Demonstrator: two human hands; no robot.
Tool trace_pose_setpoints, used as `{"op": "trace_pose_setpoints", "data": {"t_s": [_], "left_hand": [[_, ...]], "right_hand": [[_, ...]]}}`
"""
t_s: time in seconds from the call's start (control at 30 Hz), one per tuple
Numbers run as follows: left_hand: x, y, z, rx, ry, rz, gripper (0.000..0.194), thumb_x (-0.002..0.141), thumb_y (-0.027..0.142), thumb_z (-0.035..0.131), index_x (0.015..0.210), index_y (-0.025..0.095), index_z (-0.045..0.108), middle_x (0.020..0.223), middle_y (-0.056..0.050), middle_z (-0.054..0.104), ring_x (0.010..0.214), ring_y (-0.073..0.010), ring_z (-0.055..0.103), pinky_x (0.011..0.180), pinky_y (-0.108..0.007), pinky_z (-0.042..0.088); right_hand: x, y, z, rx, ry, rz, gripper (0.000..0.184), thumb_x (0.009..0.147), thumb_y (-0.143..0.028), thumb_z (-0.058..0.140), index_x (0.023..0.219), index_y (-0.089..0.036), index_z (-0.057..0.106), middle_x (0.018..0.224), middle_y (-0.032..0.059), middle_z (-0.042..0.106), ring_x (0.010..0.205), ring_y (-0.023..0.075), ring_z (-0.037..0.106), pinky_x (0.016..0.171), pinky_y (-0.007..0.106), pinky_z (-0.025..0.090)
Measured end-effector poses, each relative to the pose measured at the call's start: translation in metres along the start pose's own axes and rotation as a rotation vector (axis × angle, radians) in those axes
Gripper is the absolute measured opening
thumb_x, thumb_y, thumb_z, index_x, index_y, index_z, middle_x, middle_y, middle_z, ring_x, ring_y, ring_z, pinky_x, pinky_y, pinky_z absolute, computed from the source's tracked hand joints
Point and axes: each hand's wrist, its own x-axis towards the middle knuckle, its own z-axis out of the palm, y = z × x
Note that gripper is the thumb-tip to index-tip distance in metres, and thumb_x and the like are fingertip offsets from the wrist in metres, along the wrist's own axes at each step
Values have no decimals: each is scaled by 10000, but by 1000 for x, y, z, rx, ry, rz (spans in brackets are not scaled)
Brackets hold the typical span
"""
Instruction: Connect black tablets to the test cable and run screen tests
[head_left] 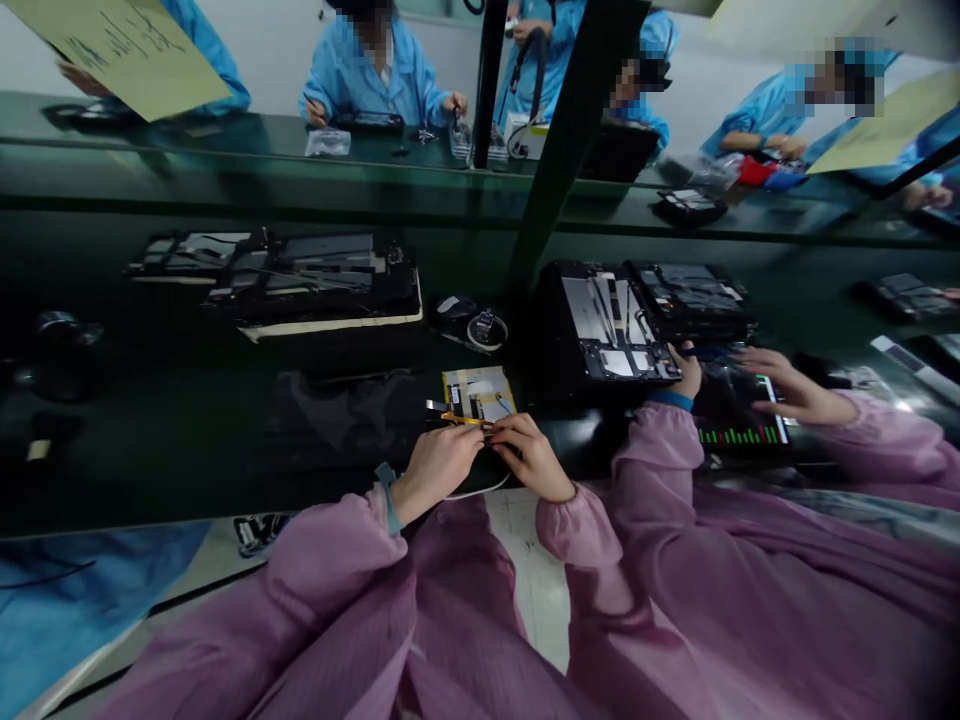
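Observation:
At the front edge of the bench my left hand [442,465] is closed, its fingertips pinching a thin orange flex ribbon cable [459,419]. My right hand [534,456] meets it from the other side, fingers bent and pressed together at the ribbon's right end. What lies right between the fingertips is hidden. Just beyond both hands rests a flat silver battery pack [491,385] with yellow edges and dark strips; the ribbon crosses its near side. A white cable [480,491] hangs under my hands.
Stacks of opened tablet housings stand at the back left [315,275] and right [611,310]. A roll of tape [487,329] lies between them. A co-worker's hands [799,388] handle a lit tablet [739,415] close on my right. Black sheeting [337,410] lies to the left.

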Motion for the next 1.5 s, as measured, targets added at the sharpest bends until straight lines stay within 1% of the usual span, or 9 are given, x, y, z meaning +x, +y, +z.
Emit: {"op": "trace_pose_setpoints", "data": {"t_s": [0.23, 0.57, 0.73, 0.83, 0.93, 1.07, 1.17, 1.3, 1.5], "left_hand": [[-7, 7, 5, -40, 116, -1, 192, 917, 167, 478, 1079, 170, 583, 995, -63, 686, 898, -198, 646, 806, -314, 512], [-7, 15, 5, 325, -30, 59, 230, 890, 47, 427, 1014, 121, 606, 972, -115, 622, 895, -235, 620, 791, -359, 510], [-8, 17, 12, 329, -79, 14, 284, 870, 15, 388, 1044, 82, 602, 988, -141, 632, 874, -232, 637, 756, -337, 508], [-12, 12, -5, 170, -142, -68, 345, 890, 117, 430, 1216, 104, 543, 846, -89, 672, 737, -214, 659, 663, -307, 505], [-11, -4, -42, -53, -142, -112, 524, 907, 281, 486, 1410, 182, 380, 672, 12, 653, 592, -173, 627, 601, -270, 487], [13, -44, -64, 71, 94, -81, 303, 945, 286, 423, 1134, 189, 638, 1041, -91, 677, 1022, -240, 601, 870, -365, 483], [36, -70, -44, 182, 59, -46, 241, 877, 267, 532, 975, 119, 695, 1356, -176, 524, 1316, -336, 397, 1043, -461, 379], [49, -86, -14, 159, -2, -36, 201, 814, 241, 595, 928, 122, 711, 1486, -168, 399, 1412, -360, 264, 1125, -500, 273], [47, -95, -9, 108, 14, 16, 230, 820, 189, 529, 909, 141, 735, 1458, -137, 450, 1392, -349, 300, 1127, -502, 261]], "right_hand": [[6, -9, 13, -56, 42, -17, 102, 914, -215, 563, 883, -213, 660, 944, 64, 631, 941, 219, 532, 832, 405, 487], [11, -18, 20, -162, -28, -22, 210, 935, -168, 476, 916, -204, 682, 994, 87, 621, 971, 239, 485, 842, 415, 457], [12, -20, 27, -266, -89, -22, 187, 908, -158, 501, 889, -205, 681, 978, 87, 625, 953, 255, 476, 811, 428, 436], [10, -18, 15, -208, -77, -10, 165, 896, -170, 507, 892, -203, 669, 1015, 81, 637, 987, 261, 507, 836, 434, 437], [17, -18, -10, -11, 75, 79, 219, 927, -184, 433, 964, -202, 648, 1144, 83, 618, 1070, 235, 551, 901, 397, 453], [47, -24, -17, -10, 255, 245, 231, 949, -207, 390, 999, -202, 616, 1001, 61, 652, 940, 185, 616, 827, 305, 475], [72, -31, 16, -327, 78, 366, 159, 925, -222, 461, 926, -181, 614, 915, 78, 646, 870, 204, 609, 773, 300, 460], [91, -35, 60, -692, -149, 504, 186, 904, -299, 531, 976, -150, 615, 1020, 140, 635, 987, 282, 582, 837, 371, 439], [103, -40, 66, -794, -236, 590, 259, 877, -310, 529, 1037, -136, 635, 1079, 155, 634, 1023, 292, 591, 873, 399, 436]]}}
